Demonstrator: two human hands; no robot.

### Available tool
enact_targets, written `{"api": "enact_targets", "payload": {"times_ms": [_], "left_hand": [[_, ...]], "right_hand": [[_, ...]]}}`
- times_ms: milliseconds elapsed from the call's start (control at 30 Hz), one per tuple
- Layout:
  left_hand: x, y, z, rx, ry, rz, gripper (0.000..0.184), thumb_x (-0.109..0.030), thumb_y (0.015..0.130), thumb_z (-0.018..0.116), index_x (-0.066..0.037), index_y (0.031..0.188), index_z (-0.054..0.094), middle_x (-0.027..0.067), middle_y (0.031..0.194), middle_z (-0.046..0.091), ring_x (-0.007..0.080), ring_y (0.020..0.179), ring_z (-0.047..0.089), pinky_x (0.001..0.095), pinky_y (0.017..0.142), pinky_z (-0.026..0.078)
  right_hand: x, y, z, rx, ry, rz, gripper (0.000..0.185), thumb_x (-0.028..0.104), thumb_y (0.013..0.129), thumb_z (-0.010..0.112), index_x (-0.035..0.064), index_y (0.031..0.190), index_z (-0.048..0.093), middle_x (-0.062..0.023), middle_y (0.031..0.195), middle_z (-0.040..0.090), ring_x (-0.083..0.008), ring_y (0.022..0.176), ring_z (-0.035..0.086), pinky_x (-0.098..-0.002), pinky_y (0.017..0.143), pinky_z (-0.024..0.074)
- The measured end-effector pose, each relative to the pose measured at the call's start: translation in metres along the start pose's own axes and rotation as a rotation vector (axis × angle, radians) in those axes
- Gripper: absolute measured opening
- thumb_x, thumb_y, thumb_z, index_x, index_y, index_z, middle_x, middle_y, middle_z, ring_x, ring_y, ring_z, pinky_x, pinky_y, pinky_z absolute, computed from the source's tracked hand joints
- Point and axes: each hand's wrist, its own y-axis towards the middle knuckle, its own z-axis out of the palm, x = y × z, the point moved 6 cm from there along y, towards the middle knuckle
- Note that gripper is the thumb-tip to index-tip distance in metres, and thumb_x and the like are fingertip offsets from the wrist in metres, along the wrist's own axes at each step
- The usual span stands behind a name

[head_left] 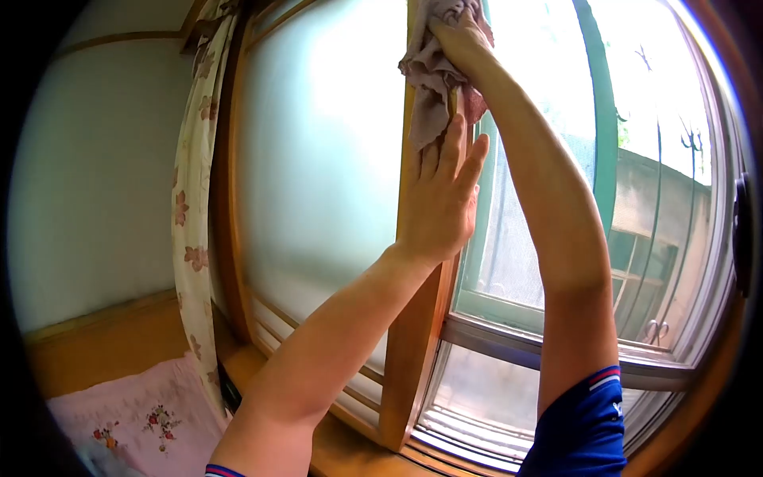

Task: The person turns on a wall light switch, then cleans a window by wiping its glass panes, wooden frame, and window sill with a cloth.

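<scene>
A crumpled mauve cloth (433,87) hangs against the upper part of a wooden window frame (413,342). My right hand (463,38) is closed on the cloth near the top of the view. Lower down, my left hand (442,191) lies flat on the same wooden frame, fingers stretched upward and apart, their tips at the cloth's lower edge. Frosted glass (318,175) fills the sash to the left of the frame.
On the right is a metal-framed window (497,350) with a green-edged screen, and bars and a wall beyond it. A flowered curtain (195,191) hangs at the left. Below it lies a pink embroidered cloth (143,397). A wooden sill (350,449) runs along the bottom.
</scene>
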Motion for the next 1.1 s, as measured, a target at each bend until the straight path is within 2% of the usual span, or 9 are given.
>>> {"api": "enact_targets", "payload": {"times_ms": [67, 100, 400, 500, 600, 800, 900, 1000, 1100], "left_hand": [[0.003, -0.002, -0.003, -0.025, -0.115, -0.046, 0.074, -0.007, 0.087, 0.065, -0.005, 0.154, 0.034, 0.0308, 0.156, 0.028, 0.0490, 0.136, 0.038, 0.0544, 0.112, 0.032], [0.002, -0.003, -0.005, -0.022, -0.113, -0.055, 0.074, -0.007, 0.087, 0.065, -0.005, 0.154, 0.034, 0.0308, 0.156, 0.028, 0.0490, 0.136, 0.038, 0.0544, 0.112, 0.032], [-0.042, -0.144, -0.056, 0.265, -0.378, -0.187, 0.070, -0.016, 0.087, 0.071, -0.003, 0.150, 0.042, 0.0288, 0.143, 0.044, 0.0482, 0.129, 0.042, 0.0549, 0.108, 0.033], [-0.054, -0.212, -0.091, 0.281, -0.433, -0.339, 0.038, -0.008, 0.086, 0.067, -0.005, 0.124, 0.063, 0.0200, 0.114, 0.062, 0.0387, 0.108, 0.060, 0.0462, 0.092, 0.048], [-0.046, -0.234, -0.106, 0.299, -0.561, -0.548, 0.023, -0.007, 0.086, 0.065, -0.004, 0.109, 0.066, 0.0146, 0.099, 0.067, 0.0293, 0.095, 0.066, 0.0386, 0.082, 0.053], [-0.037, -0.175, -0.115, 0.245, -0.712, -0.868, 0.031, -0.012, 0.090, 0.066, -0.003, 0.119, 0.062, 0.0109, 0.103, 0.069, 0.0179, 0.093, 0.066, 0.0324, 0.081, 0.054], [-0.028, -0.156, -0.111, 0.168, -0.718, -0.876, 0.043, -0.015, 0.092, 0.066, -0.003, 0.132, 0.055, 0.0115, 0.112, 0.068, 0.0175, 0.097, 0.064, 0.0322, 0.083, 0.054], [-0.017, -0.159, -0.114, 0.116, -0.665, -0.807, 0.052, -0.015, 0.093, 0.067, -0.005, 0.140, 0.050, 0.0115, 0.124, 0.063, 0.0167, 0.104, 0.061, 0.0324, 0.085, 0.054], [-0.004, -0.177, -0.122, 0.033, -0.646, -0.885, 0.055, -0.014, 0.092, 0.067, -0.006, 0.143, 0.048, 0.0089, 0.128, 0.060, 0.0159, 0.106, 0.058, 0.0309, 0.088, 0.050]], "right_hand": [[0.006, -0.014, -0.007, -0.071, 0.016, -0.111, 0.065, 0.033, 0.089, 0.064, -0.0006, 0.142, 0.046, -0.0336, 0.131, 0.052, -0.0471, 0.128, 0.049, -0.0494, 0.106, 0.0438], [-0.008, -0.016, -0.001, 0.066, 0.070, -0.041, 0.096, 0.045, 0.086, 0.066, 0.0028, 0.159, 0.019, -0.0254, 0.148, 0.047, -0.0380, 0.134, 0.050, -0.0410, 0.112, 0.0420], [-0.049, -0.234, 0.014, 0.097, -0.057, -0.163, 0.072, 0.019, 0.090, 0.064, -0.0012, 0.148, 0.028, -0.0310, 0.143, 0.040, -0.0463, 0.134, 0.042, -0.0538, 0.109, 0.0418], [-0.060, -0.357, 0.016, 0.058, -0.100, -0.299, 0.064, 0.017, 0.089, 0.063, -0.0145, 0.139, 0.038, -0.0390, 0.144, 0.034, -0.0577, 0.135, 0.029, -0.0632, 0.115, 0.0217], [-0.065, -0.425, 0.014, 0.143, -0.123, -0.255, 0.067, 0.017, 0.087, 0.068, -0.0157, 0.139, 0.040, -0.0435, 0.145, 0.028, -0.0601, 0.138, 0.023, -0.0642, 0.116, 0.0207], [-0.029, -0.295, 0.009, 0.057, -0.180, -0.395, 0.052, 0.023, 0.088, 0.069, -0.0089, 0.126, 0.055, -0.0430, 0.145, 0.031, -0.0616, 0.132, 0.032, -0.0636, 0.110, 0.0315], [-0.003, -0.173, 0.009, -0.050, -0.181, -0.443, 0.052, 0.024, 0.085, 0.072, -0.0004, 0.129, 0.058, -0.0397, 0.142, 0.036, -0.0587, 0.109, 0.057, -0.0604, 0.089, 0.0534], [0.020, -0.148, 0.007, 0.047, -0.359, -0.111, 0.066, 0.023, 0.085, 0.069, -0.0031, 0.141, 0.046, -0.0369, 0.141, 0.041, -0.0543, 0.133, 0.037, -0.0588, 0.109, 0.0374], [0.002, -0.202, 0.011, -0.036, -0.371, -0.295, 0.065, 0.023, 0.085, 0.070, -0.0049, 0.139, 0.047, -0.0360, 0.148, 0.034, -0.0546, 0.134, 0.036, -0.0578, 0.110, 0.0378]]}}
